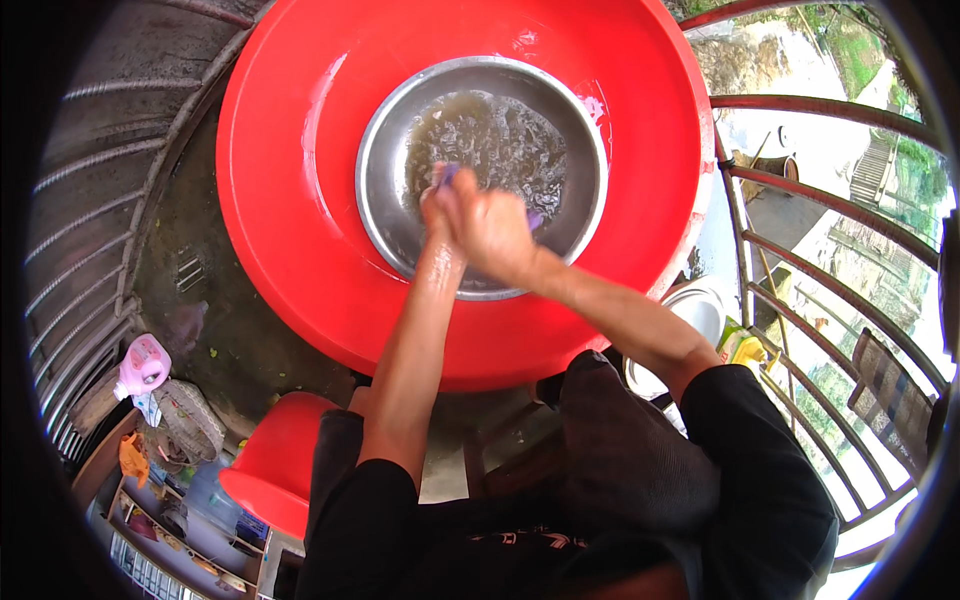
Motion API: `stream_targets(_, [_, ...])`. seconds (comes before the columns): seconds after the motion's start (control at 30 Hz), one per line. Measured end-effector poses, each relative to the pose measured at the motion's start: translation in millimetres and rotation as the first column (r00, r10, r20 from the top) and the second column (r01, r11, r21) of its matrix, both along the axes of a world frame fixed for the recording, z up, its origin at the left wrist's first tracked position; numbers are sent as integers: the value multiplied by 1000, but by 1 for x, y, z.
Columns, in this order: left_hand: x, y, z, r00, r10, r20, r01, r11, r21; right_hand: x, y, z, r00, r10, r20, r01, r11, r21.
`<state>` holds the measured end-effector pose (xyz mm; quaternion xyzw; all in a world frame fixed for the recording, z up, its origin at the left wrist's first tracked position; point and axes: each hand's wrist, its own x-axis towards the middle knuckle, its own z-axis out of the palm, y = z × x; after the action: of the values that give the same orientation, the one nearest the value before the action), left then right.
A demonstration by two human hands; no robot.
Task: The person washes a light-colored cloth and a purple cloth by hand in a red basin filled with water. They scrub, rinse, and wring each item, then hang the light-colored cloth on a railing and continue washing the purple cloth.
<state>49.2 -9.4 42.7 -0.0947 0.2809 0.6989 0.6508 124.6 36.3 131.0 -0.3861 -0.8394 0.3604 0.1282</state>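
Both my hands are together over a stainless steel basin [390,217] of murky, rippling water [499,142]. My right hand [495,229] is closed around a purple cloth [448,175], which shows above the knuckles and again beside the wrist. Pressed against it, my left hand [437,214] also grips the cloth; its fingers are partly hidden behind the right hand. Most of the cloth is covered by the hands. The steel basin sits inside a large red plastic tub [277,172], whose bottom looks wet. My left forearm glistens with water.
Metal railings [832,112] curve along the right, and ribbed bars [112,161] along the left. At lower left are a pink detergent bottle [142,365], a red plastic stool [281,457] and a cluttered shelf [180,517]. A white bucket [694,311] and a yellow-topped bottle [746,351] stand by my right elbow.
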Motion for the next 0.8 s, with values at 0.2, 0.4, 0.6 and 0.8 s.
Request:
stream_targets(0.2, [12,-8,-2,994,105,-31,-110,936,-334,-13,23,-4,980,-27,196,22,999,31])
stream_targets(0.4, [11,-12,-19,993,5,118,-43,947,319,3,4,8,992,92,83,-84,992,-91])
stream_targets(0.6, [8,-11,-7,995,76,-66,-94,934,-345,1,14,-57,981,-44,188,54,997,-51])
stream_targets(0.8, [-16,13,-12,922,74,-380,-284,796,-534,15,97,-77,953,-132,273,137,991,2])
